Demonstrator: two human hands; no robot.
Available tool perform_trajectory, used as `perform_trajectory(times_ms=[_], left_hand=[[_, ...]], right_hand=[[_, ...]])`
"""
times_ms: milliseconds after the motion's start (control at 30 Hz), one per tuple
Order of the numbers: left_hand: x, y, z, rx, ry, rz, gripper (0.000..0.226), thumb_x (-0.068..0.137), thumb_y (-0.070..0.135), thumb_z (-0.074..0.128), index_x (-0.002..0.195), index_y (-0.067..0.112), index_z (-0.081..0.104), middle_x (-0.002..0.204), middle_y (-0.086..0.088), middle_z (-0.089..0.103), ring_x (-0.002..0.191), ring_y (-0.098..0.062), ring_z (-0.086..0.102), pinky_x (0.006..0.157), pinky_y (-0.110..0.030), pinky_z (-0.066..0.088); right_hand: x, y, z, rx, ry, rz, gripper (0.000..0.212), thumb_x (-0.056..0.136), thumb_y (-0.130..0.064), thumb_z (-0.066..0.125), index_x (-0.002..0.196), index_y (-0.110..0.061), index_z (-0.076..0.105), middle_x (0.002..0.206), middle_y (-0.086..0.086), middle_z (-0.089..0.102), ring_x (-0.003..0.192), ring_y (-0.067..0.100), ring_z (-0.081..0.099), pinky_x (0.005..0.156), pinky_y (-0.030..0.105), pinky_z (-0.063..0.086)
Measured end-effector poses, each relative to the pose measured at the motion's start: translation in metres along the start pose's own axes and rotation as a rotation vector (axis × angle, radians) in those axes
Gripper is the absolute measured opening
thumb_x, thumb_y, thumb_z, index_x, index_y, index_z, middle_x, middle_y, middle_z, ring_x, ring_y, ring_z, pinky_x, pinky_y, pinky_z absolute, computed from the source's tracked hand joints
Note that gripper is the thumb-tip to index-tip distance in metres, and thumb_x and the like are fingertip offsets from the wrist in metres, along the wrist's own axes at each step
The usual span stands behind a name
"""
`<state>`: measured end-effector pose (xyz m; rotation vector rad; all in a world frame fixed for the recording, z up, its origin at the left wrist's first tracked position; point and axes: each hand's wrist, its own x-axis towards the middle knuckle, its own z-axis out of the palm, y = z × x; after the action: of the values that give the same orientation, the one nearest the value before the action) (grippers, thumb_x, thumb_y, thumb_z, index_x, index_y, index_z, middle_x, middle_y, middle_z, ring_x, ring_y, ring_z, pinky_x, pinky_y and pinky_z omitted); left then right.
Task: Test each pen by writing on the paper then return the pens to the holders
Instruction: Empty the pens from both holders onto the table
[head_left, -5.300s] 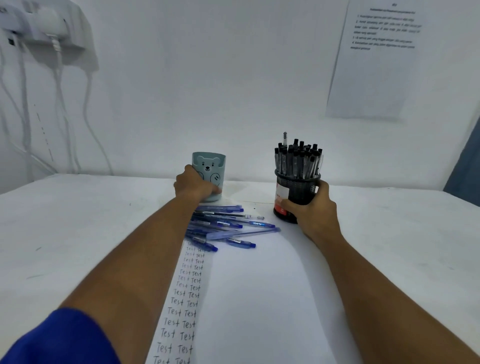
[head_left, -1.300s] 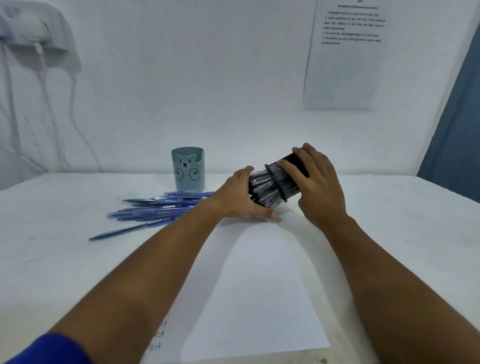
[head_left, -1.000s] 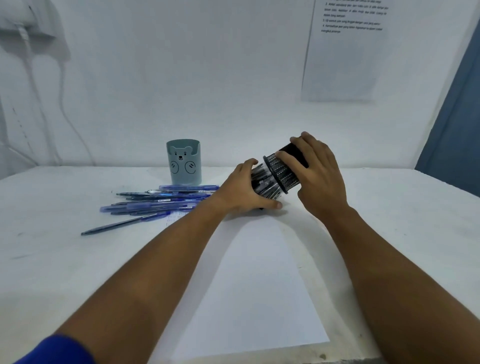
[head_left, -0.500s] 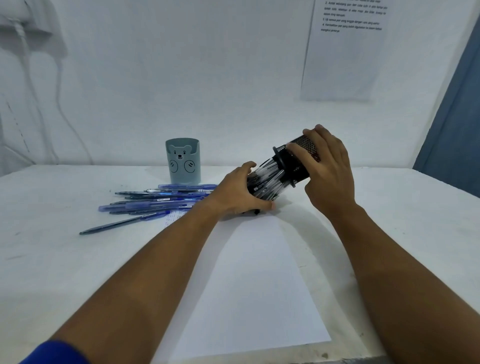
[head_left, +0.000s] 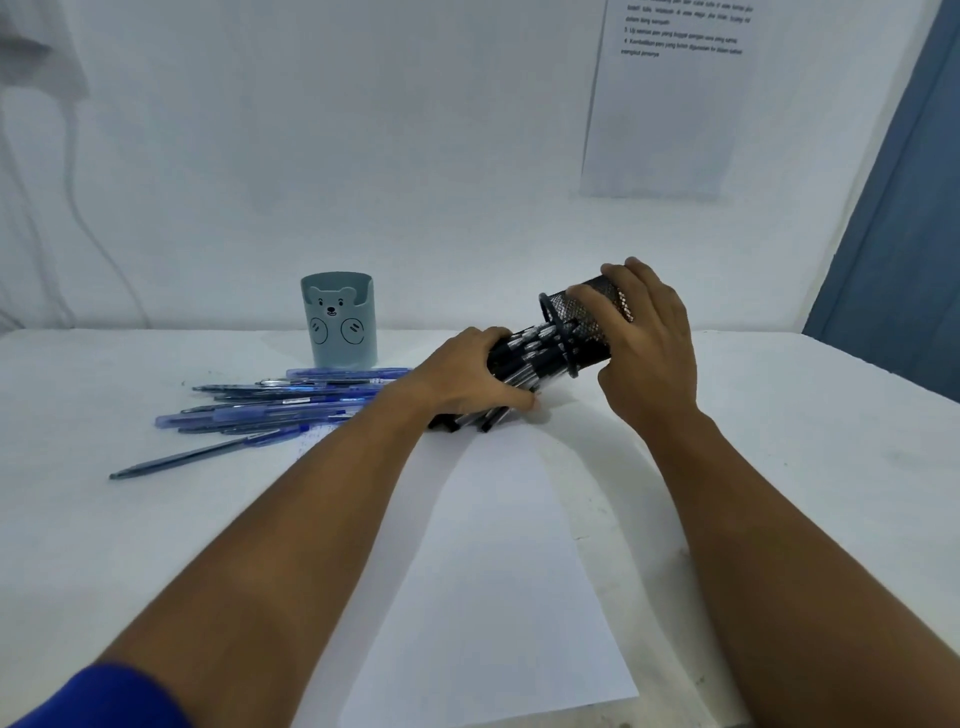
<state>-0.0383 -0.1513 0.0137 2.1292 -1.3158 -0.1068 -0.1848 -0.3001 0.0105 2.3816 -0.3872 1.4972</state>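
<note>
right hand: fingers curled round the black mesh holder, gripping its closed end. Holder is off the table, tipped on its side, mouth pointing left and down.
left hand: cupped over the black pens sliding out of the mouth, thumb low near the tabletop, fingers bent across the barrels. Grip tightness: cannot tell, but the fingers wrap the bundle.
black pens: most are half in the holder; a few tips stick out under the left palm and touch down at the far end of the paper.
paper: white sheet, lies flat, runs from under the hands toward the near table edge. Near corner sits just beside that edge. Left side is covered by the left forearm; faint blue marks show near its far left corner.
blue pens: loose heap lying flat, left of the left hand, mostly parallel, tips pointing left. One stray pen is angled out toward the near left, apart from the heap.
bear cup: pale blue, upright, just behind the heap, near the wall. No pens show above its rim.
table: white; bare surface right of the right arm out to the right edge, and bare surface near-left of the stray pen.
wall: printed sheet taped up top right, blue curtain at the far right edge, cables hanging at far left.
</note>
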Motion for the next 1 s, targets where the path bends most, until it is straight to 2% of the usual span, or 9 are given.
perform_trajectory(times_ms=[133,233,433,567,667,800,1000], left_hand=[[0.001,0.002,0.002,0.045,-0.007,-0.023,0.088,0.049,0.067,0.070,0.127,0.032,0.052,0.112,0.004,0.058,0.100,-0.016,0.057,0.086,-0.032,0.049],[0.001,0.004,0.003,0.099,-0.013,-0.046,0.095,0.045,0.072,0.065,0.130,0.031,0.052,0.116,0.004,0.056,0.104,-0.018,0.055,0.092,-0.039,0.049],[0.001,0.008,0.004,0.180,-0.047,-0.087,0.089,0.053,0.067,0.064,0.133,0.032,0.049,0.119,0.003,0.051,0.110,-0.021,0.051,0.096,-0.040,0.043],[0.001,0.007,0.006,0.227,-0.040,-0.088,0.086,0.067,0.064,0.071,0.140,0.030,0.042,0.129,0.002,0.048,0.120,-0.022,0.048,0.100,-0.040,0.038],[0.000,0.007,0.007,0.228,-0.023,-0.079,0.084,0.070,0.062,0.071,0.141,0.030,0.040,0.130,0.003,0.052,0.119,-0.022,0.049,0.101,-0.041,0.038],[-0.002,0.009,0.006,0.220,-0.035,-0.096,0.093,0.069,0.066,0.070,0.146,0.030,0.030,0.138,0.002,0.050,0.125,-0.023,0.046,0.102,-0.041,0.035],[-0.007,0.012,0.001,0.196,-0.068,-0.122,0.094,0.067,0.070,0.070,0.145,0.034,0.030,0.143,0.002,0.047,0.129,-0.023,0.042,0.106,-0.042,0.030]], right_hand=[[-0.005,0.009,0.001,-0.039,0.022,0.150,0.077,0.055,0.014,0.054,0.126,-0.015,0.062,0.135,0.017,0.054,0.135,0.039,0.041,0.108,0.043,0.030],[-0.009,0.015,0.002,-0.079,0.041,0.261,0.069,0.063,0.014,0.059,0.125,-0.016,0.062,0.135,0.016,0.055,0.135,0.039,0.041,0.108,0.044,0.029],[-0.016,0.029,-0.001,-0.126,0.036,0.421,0.067,0.068,0.009,0.059,0.130,-0.015,0.060,0.137,0.019,0.052,0.137,0.040,0.038,0.109,0.047,0.029],[-0.016,0.029,-0.002,-0.182,0.045,0.505,0.067,0.069,0.010,0.059,0.131,-0.017,0.057,0.139,0.018,0.049,0.138,0.039,0.036,0.110,0.046,0.027],[-0.017,0.029,-0.004,-0.168,0.051,0.587,0.072,0.067,0.011,0.060,0.133,-0.016,0.053,0.140,0.018,0.047,0.140,0.038,0.033,0.111,0.046,0.025],[-0.016,0.024,-0.005,-0.086,0.025,0.601,0.079,0.065,0.011,0.062,0.138,-0.016,0.051,0.144,0.018,0.044,0.141,0.038,0.030,0.111,0.047,0.025],[-0.014,0.013,0.001,0.045,-0.047,0.586,0.082,0.065,0.012,0.063,0.142,-0.015,0.049,0.138,0.019,0.047,0.134,0.039,0.036,0.105,0.048,0.034]])
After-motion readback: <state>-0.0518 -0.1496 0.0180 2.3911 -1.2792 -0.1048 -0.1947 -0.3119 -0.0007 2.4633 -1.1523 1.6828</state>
